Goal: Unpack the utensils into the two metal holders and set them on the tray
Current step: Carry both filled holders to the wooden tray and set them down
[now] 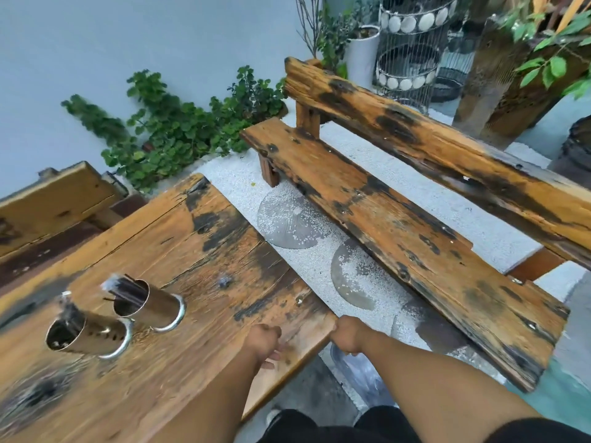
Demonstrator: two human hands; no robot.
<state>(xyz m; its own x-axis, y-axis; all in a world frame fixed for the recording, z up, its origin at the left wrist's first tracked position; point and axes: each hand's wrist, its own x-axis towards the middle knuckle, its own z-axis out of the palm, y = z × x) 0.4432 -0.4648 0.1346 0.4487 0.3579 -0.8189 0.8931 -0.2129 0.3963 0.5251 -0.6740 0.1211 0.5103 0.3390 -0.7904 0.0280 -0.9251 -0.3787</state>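
**Head view: two holders on the desk, both hands at its corner**

Head view looks down on a weathered wooden desk [179, 251] with dark stains. Two metal holders stand side by side toward its left edge, well apart from the hands. The nearer holder [88, 334] has small holes in its wall; the farther holder [148, 303] carries dark utensils [123, 287] whose ends stick out of its mouth, blurred. What the nearer one contains cannot be told.

The left hand [263, 342] rests on the desk top near the right corner, its fingers curled, the thumb showing beneath; whether it grips anything cannot be told. The right hand [347, 335] is just past that corner, its fingers curled at the desk's edge, and a clear plastic wrap [361, 372] lies just below it; I cannot tell whether the fingers pinch it.

A wooden bench [409, 238] stands beyond the desk's right edge on white gravel, with green plants [179, 129] along the wall.
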